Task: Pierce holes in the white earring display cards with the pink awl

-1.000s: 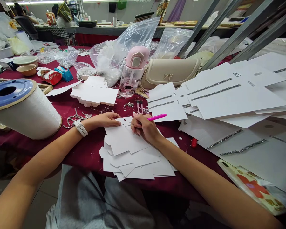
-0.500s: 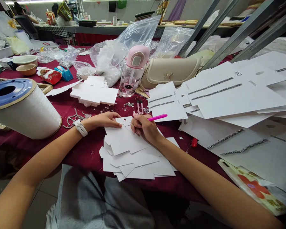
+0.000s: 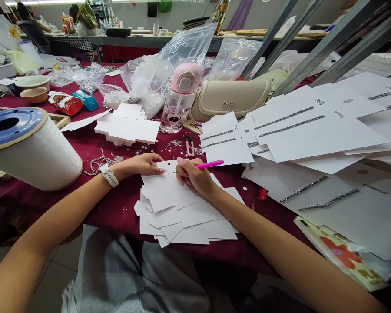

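Note:
A pink pen [image 3: 211, 164] slants up to the right out of my right hand [image 3: 193, 174], which is closed around it. Its thin tip points left and down to the printed end of a white card [image 3: 164, 191]. My left hand [image 3: 147, 164], with a white watch on the wrist, grips the upper left edge of that card, thumb on top and the other fingers beyond the edge. Beneath it lies a loose pile of white cut cards [image 3: 185, 228] with stepped edges. Part of the top card is hidden under my right hand.
Right of my hands lie large white cards [image 3: 299, 130] with dark beaded strips. A pink-lidded bottle [image 3: 182, 98], a beige bag [image 3: 231, 100] and a stack of white cards [image 3: 127, 126] stand beyond. A big thread spool [image 3: 35, 148] and silver chain [image 3: 101, 161] are leftward.
The view has shifted slightly, so things sit a little further left. My right hand has moved slightly over the card with the pen. My left hand keeps its hold.

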Demonstrator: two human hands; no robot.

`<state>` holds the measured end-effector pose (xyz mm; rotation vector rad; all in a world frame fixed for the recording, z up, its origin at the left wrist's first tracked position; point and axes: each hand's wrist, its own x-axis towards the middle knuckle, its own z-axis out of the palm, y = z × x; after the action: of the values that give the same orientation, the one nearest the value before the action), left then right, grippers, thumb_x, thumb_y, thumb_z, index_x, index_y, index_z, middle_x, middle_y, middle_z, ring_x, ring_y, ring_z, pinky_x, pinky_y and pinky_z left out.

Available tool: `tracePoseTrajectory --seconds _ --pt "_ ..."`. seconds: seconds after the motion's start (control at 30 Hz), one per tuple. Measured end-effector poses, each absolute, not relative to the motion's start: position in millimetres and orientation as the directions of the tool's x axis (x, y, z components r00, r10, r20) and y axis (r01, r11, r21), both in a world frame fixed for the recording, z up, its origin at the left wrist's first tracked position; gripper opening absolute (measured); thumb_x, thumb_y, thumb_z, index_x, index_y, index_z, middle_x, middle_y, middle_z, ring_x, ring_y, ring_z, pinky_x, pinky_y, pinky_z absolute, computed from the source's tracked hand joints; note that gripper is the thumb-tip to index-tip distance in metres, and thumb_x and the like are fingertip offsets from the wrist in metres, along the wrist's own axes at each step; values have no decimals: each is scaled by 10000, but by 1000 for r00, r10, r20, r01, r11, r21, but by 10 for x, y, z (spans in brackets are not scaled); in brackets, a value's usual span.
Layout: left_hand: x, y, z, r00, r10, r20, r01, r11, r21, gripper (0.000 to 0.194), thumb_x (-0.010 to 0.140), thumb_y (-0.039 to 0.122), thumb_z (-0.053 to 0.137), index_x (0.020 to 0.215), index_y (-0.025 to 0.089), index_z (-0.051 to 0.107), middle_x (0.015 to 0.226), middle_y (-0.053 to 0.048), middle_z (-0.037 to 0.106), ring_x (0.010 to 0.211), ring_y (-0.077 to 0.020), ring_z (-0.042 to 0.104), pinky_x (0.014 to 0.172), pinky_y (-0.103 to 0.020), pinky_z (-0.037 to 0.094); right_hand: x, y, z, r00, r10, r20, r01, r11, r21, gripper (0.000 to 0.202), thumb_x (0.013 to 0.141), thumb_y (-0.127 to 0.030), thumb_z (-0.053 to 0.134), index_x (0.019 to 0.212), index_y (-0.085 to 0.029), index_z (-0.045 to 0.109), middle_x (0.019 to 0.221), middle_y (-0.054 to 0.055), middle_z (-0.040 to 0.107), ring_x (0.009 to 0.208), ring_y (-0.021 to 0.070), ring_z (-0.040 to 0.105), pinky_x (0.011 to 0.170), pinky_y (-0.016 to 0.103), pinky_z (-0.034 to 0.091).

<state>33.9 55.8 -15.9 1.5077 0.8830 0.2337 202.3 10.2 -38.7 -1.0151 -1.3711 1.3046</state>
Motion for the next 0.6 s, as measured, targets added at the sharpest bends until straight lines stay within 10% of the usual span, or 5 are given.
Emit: tracePoseTrajectory --seconds 0.23,0.6 --pt "345 557 -179 624 721 -301 416 20 909 429 747 312 568 1127 157 444 716 28 523 562 -65 465 499 -174 349 2059 115 -372 -139 989 44 -99 30 -995 428 759 -315 440 376 -193 291 318 -39 322 285 57 325 310 220 172" --pt "342 570 -226 616 755 -226 446 -98 890 314 804 453 435 669 172 400 597 53 315 504 -67 266 458 -183 243 2049 118 -374 -162 985 61 -87 47 -995 429 778 -249 401 368 -200 282 317 -42 293 286 62 317 331 232 205"
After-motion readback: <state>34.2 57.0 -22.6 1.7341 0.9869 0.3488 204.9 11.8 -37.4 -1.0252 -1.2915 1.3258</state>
